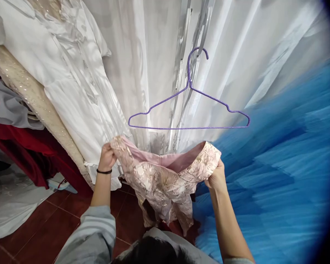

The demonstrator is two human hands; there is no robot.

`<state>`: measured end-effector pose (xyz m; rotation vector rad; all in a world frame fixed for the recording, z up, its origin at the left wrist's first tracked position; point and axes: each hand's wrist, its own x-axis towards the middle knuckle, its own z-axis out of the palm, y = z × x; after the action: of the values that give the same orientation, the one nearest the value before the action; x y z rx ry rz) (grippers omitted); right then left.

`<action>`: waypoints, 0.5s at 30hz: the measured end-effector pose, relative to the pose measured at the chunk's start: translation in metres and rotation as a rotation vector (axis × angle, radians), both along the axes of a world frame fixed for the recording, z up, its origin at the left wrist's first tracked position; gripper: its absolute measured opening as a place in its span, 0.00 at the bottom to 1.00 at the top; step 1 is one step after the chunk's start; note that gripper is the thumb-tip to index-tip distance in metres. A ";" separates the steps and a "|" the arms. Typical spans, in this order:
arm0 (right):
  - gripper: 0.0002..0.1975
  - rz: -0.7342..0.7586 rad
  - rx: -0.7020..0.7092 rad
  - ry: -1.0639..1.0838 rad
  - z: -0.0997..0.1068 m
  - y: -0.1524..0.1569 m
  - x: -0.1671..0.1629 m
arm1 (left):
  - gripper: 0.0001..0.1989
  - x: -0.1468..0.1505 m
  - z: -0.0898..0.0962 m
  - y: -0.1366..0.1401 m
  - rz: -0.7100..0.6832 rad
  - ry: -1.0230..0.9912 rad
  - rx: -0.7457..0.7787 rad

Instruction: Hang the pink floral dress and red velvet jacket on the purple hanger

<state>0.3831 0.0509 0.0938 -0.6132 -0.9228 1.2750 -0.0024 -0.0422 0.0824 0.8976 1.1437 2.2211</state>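
Observation:
Between my two hands a pink and gold brocade dress (159, 183) is held up by its shoulders, its plain pink lining showing at the neckline. My left hand (107, 157) is closed on the left shoulder strap. On the other side, my right hand (217, 175) grips the right shoulder strap, with the fingers partly behind the fabric. Just above the dress hangs a bare purple hanger (189, 128), its hook by a vertical metal rail (178, 73). The dress and the hanger are apart.
White dresses (71, 73) and a beaded cream gown (41, 99) hang at the left, with dark red fabric (35, 150) below. A large blue tulle skirt (272, 165) fills the right side. White curtains (132, 55) cover the back. The floor is red tile (57, 216).

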 end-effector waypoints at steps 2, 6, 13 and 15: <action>0.24 -0.077 0.067 0.007 0.010 -0.007 -0.014 | 0.15 0.010 0.032 0.014 0.109 0.097 0.107; 0.19 -0.132 0.099 0.016 0.014 -0.013 -0.030 | 0.21 0.029 0.071 0.036 0.155 0.148 0.179; 0.23 -0.110 -0.054 0.084 0.026 0.006 -0.007 | 0.22 0.054 0.117 0.061 -0.050 0.334 0.087; 0.24 -0.141 -0.010 0.112 0.023 0.023 0.007 | 0.20 0.058 0.125 0.063 -0.121 0.360 -0.018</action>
<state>0.3900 0.0744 0.1166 -0.5980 -0.7678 1.1764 0.0560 0.0203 0.2078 1.3609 1.2244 1.9992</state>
